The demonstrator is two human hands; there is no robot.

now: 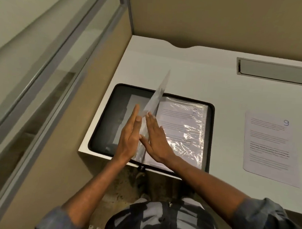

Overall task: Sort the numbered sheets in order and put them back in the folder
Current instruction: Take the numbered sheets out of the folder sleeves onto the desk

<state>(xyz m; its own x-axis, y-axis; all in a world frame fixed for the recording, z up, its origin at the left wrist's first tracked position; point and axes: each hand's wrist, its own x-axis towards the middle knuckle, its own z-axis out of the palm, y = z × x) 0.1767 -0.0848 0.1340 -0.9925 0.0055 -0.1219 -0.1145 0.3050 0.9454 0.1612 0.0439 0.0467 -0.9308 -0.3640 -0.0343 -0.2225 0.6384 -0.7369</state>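
Here, an open black folder lies on the near left corner of a white desk, its near edge just over the desk's front edge. The folder's right half holds a stack of clear plastic sleeves, and the top one shows a printed sheet marked 2 under glare. One clear sleeve stands up along the spine, seen nearly edge-on and blurred, leaning toward the far side. The left hand is held upright with straight fingers just left of this raised sleeve; whether it touches the plastic cannot be told. The right hand lies flat, fingers straight and spread, on the sleeved page beside the spine. The two hands are close together, and neither is curled round anything. A loose sheet marked 9 lies flat on the desk to the right, well apart from the folder. A long slot is set into the desk at the far right.
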